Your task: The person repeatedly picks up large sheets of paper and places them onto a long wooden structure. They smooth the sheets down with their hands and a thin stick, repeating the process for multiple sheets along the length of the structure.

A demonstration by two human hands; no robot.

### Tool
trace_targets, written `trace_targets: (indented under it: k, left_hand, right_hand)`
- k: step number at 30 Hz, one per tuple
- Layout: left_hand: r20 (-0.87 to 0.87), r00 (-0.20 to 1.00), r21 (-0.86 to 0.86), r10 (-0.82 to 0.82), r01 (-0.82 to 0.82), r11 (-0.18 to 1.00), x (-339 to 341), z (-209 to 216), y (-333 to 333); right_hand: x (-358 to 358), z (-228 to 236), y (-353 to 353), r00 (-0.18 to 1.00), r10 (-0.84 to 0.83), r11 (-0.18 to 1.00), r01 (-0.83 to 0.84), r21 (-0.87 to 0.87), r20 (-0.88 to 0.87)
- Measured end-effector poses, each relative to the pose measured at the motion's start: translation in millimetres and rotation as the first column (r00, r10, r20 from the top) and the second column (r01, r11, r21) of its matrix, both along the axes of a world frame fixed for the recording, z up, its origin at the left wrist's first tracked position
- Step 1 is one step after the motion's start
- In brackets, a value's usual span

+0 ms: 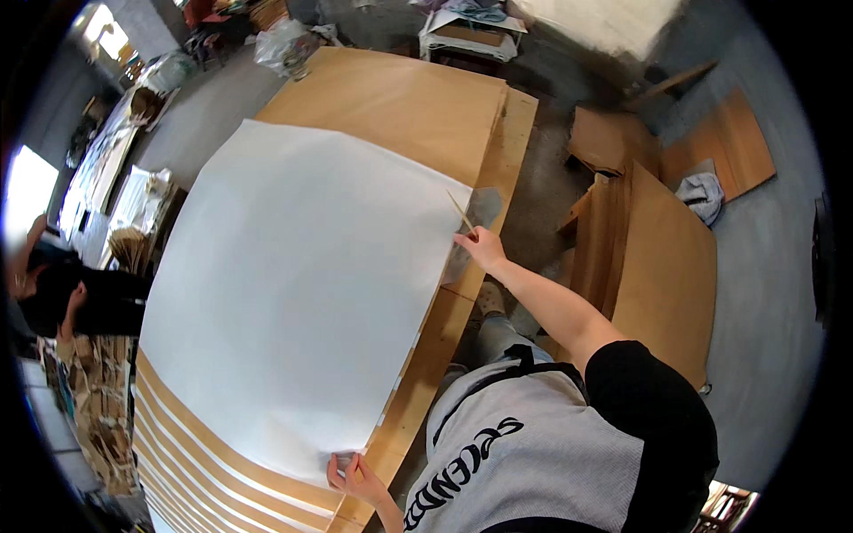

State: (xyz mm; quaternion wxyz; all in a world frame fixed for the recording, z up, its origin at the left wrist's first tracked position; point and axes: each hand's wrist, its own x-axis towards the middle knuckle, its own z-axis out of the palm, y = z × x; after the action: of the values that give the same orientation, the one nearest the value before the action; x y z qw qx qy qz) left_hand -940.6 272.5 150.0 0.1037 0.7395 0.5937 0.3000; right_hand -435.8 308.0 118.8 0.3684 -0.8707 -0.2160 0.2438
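A large white sheet (293, 284) lies across a wide brown board or paper stack (400, 89). At the sheet's right edge, my right hand (481, 249) is closed around a thin, pale wooden stick (458, 210) that points up and left over the sheet. A translucent piece of film (484, 206) lies beside that hand, partly covered by it. My left hand (357, 478) is at the sheet's near corner, its thumb and fingers closed on the edge. Below the sheet, brown and white edges (231, 462) fan out in staggered stripes.
A wooden table edge (425, 355) runs between the sheet and my body. Right of me stands a stack of brown boards (666, 266), with a grey cloth (702, 197) near it. Another person in black (75, 293) is at far left. A clear plastic bag (284, 49) sits beyond the table.
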Motion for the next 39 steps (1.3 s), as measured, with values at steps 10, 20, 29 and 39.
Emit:
trace_targets:
  k: [10,20,29,39]
  left_hand:
    - [-0.034,0.999,0.192,-0.041,0.047,0.980,129,91,42]
    - [0.304,0.649,0.003,-0.697,0.731,0.682,432,81,44]
    - [0.509,0.153,-0.130,-0.847,0.986,0.100,654,63,-21]
    - [0.633,-0.241,-0.270,-0.736,0.821,-0.502,819,44,-111]
  right_hand:
    - [1,267,-63,0.801,0.254,0.282,-0.597,0.751,0.542]
    - [108,341,-198,0.769,-0.323,-0.365,-0.640,0.677,0.553]
    - [160,332,-311,0.709,-0.501,-0.046,-0.595,0.803,0.496]
    - [247,325,-365,0.267,-0.561,0.524,-0.619,0.585,0.784]
